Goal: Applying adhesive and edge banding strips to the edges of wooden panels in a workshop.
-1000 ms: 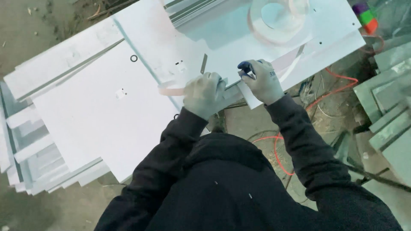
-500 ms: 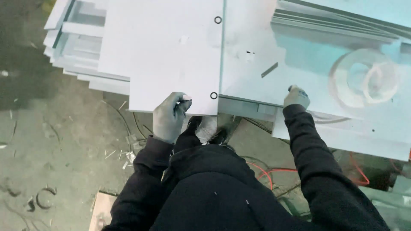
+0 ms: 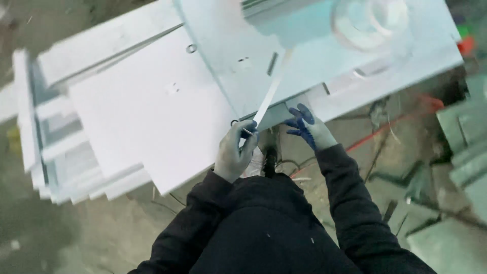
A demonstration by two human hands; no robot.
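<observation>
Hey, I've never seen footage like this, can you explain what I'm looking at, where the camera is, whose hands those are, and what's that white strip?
The camera sits on a person's head and looks straight down, so you see their dark sleeves and both gloved hands from above. In front of them lie large white flat panels, stacked and overlapping, with small round holes near the edges. A roll of clear tape rests on the far panel; the picture is blurred there. The left hand pinches the end of a thin white strip that runs up across the panel. The right hand, fingers spread, touches the panel's near edge. Below is a dirty floor with a red cable.
</observation>
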